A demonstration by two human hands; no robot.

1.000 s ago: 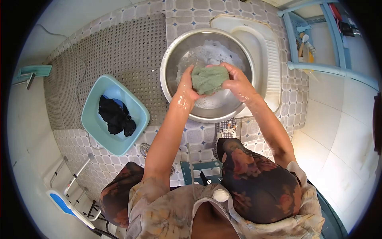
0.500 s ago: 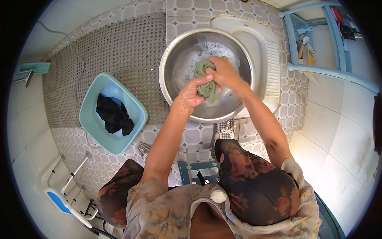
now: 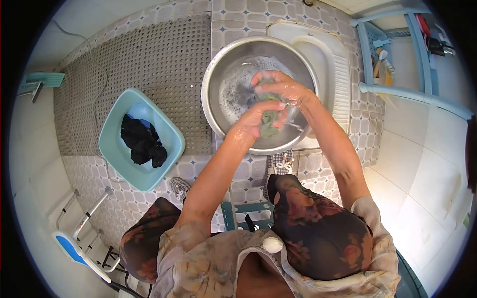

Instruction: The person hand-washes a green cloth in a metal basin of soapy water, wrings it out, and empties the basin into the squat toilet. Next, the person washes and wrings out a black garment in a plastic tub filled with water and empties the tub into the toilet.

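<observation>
A wet green cloth (image 3: 270,125) is bunched between my two hands above the metal basin (image 3: 213,94). Suds and cloudy water (image 3: 238,82) lie in the bottom of the basin. My left hand (image 3: 257,118) is closed around the lower part of the cloth, thumb on top. Over the upper part curls my right hand (image 3: 284,90), its fingers bent and slightly blurred. Both hands are wet, and they cover much of the cloth.
On the left stands a light blue tub (image 3: 174,134) with dark clothing (image 3: 141,141) inside. The basin rests partly over a white squat toilet (image 3: 338,84). A perforated grey mat (image 3: 149,64) covers the floor at left; a blue shelf (image 3: 392,88) stands at right.
The cloth has shifted slightly down and right, toward me. My right hand has loosened from a tight grip, its fingers now more spread over the cloth; my left hand has moved a little right.
</observation>
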